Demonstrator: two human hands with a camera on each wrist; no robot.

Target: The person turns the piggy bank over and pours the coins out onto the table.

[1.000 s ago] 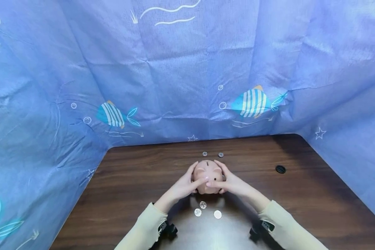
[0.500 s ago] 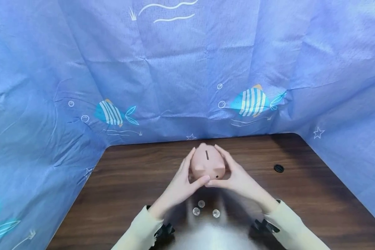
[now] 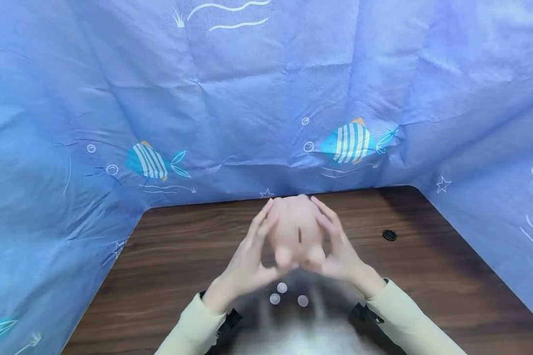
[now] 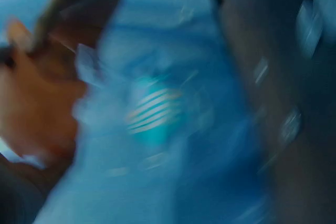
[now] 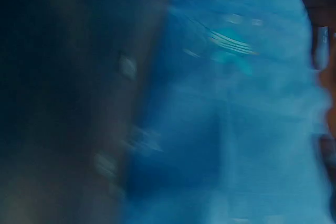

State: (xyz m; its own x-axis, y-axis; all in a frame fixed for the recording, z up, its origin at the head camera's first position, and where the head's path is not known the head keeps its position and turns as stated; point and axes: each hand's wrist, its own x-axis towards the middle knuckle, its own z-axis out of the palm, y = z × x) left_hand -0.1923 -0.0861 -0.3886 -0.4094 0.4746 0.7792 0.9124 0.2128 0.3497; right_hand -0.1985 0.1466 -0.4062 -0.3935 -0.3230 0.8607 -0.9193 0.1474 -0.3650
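A pink piggy bank (image 3: 293, 222) is held up between both hands, its coin slot facing the head camera. My left hand (image 3: 244, 266) grips its left side, with thumb below and fingers spread up the flank. On the other side my right hand (image 3: 348, 259) holds it in a mirrored way. In the left wrist view the piggy bank (image 4: 39, 98) is a blurred orange shape; only a sliver shows in the right wrist view. Below the hands lie three round, shiny coin-like discs (image 3: 303, 301) on the table.
A black round plug or cap (image 3: 389, 235) lies at the right on the dark wooden table (image 3: 195, 246). A blue cloth (image 3: 248, 113) with fish prints hangs behind the table and along its sides.
Both hands have lifted the piggy bank off the table and tipped it, swinging its slot toward the camera. The two discs behind it are now out of sight.
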